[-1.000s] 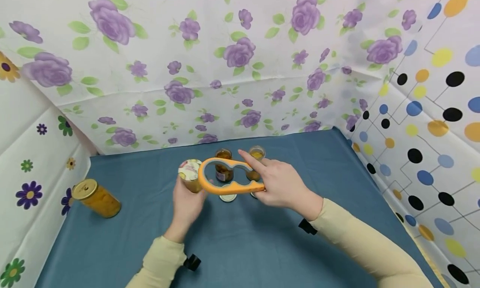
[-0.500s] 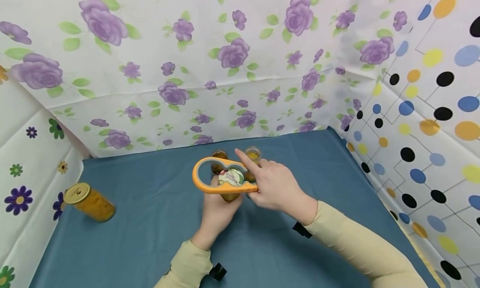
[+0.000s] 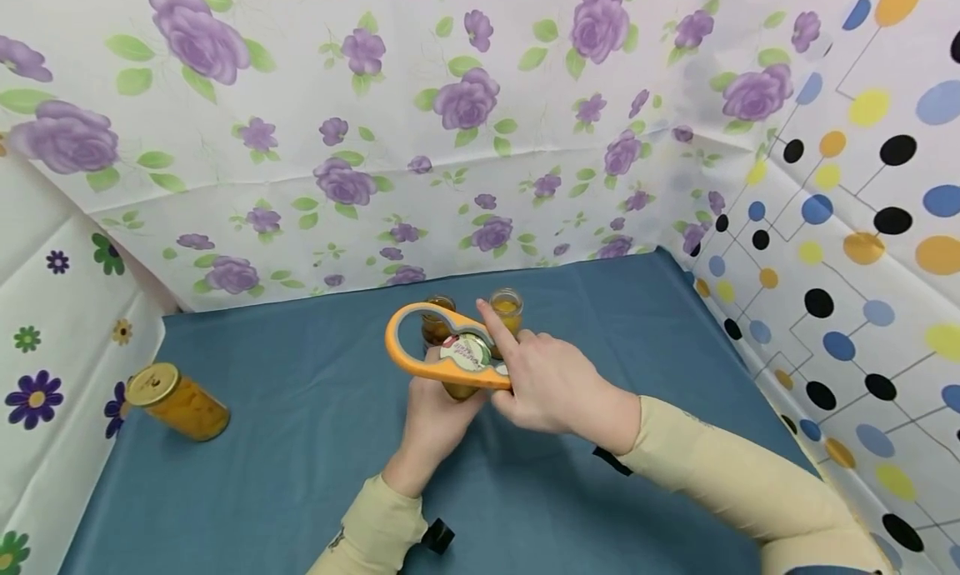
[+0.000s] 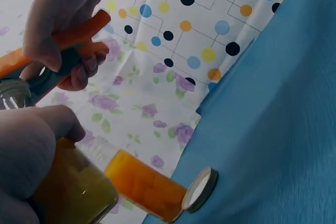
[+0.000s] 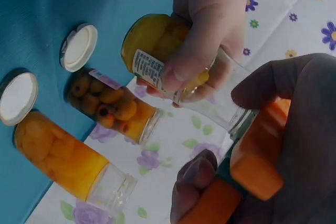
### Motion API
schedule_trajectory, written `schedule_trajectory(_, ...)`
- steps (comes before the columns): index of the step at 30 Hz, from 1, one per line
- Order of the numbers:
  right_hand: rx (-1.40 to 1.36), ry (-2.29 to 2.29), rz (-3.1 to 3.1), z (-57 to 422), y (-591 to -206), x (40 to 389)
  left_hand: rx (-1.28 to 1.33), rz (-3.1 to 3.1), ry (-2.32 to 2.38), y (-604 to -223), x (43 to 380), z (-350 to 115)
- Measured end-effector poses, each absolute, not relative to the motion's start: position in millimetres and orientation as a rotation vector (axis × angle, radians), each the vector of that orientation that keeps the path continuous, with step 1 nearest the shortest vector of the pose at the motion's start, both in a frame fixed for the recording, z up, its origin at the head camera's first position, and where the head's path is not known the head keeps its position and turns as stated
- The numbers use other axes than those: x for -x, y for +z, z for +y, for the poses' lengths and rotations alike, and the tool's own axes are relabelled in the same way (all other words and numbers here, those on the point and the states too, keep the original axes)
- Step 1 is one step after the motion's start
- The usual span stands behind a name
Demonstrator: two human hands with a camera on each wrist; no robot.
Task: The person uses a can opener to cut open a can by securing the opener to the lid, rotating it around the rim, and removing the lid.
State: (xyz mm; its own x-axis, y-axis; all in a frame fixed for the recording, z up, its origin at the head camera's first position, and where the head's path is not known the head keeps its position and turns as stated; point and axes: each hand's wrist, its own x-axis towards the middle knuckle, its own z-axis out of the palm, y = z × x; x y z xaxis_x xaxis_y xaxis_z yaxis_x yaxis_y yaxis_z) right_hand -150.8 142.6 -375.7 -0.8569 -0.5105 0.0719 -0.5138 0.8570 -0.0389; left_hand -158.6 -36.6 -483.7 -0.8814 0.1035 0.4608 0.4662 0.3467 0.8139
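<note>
From afar I grip a glass jar (image 3: 460, 392) over the desk (image 3: 285, 475), short of its back edge, with my left hand (image 3: 438, 417), my right hand (image 3: 555, 379) clamped on the orange opener (image 3: 442, 371) framing the jar's lid (image 3: 465, 352), apparently seating it, a firm twist called for next.

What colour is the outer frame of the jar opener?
The outer frame is orange; the head view shows it best.

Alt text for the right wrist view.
A left hand grips a clear glass jar of yellowish food; a right hand holds an orange opener at its top. An open glass jar of brown fruit and one of orange fruit stand on blue cloth near round white-lined lids.
</note>
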Motion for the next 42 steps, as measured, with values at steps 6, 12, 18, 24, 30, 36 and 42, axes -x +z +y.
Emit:
schedule_trajectory(6,-0.864,0.256,-3.086,147,-376,151,0.569,-2.322,-1.512,-484,157,-38)
schedule_trajectory(12,-0.823,0.110,-3.044,148,-378,150,0.589,-2.324,-1.536,-485,157,-36)
schedule_trajectory(18,-0.843,-0.001,-3.059,151,-379,149,0.622,-2.315,-1.550,-489,158,-35)
schedule_trajectory(24,-0.816,-0.017,-3.036,148,-380,148,0.617,-2.311,-1.514,-489,160,-35)
schedule_trajectory(30,-0.806,-0.049,-3.003,143,-377,149,0.574,-2.334,-1.547,-488,160,-35)
schedule_trajectory(36,-0.802,-0.061,-2.927,142,-379,149,0.578,-2.317,-1.627,-488,162,-37)
schedule_trajectory(42,-0.698,0.051,-2.930,139,-385,144,0.651,-2.287,-1.705,-477,158,-40)
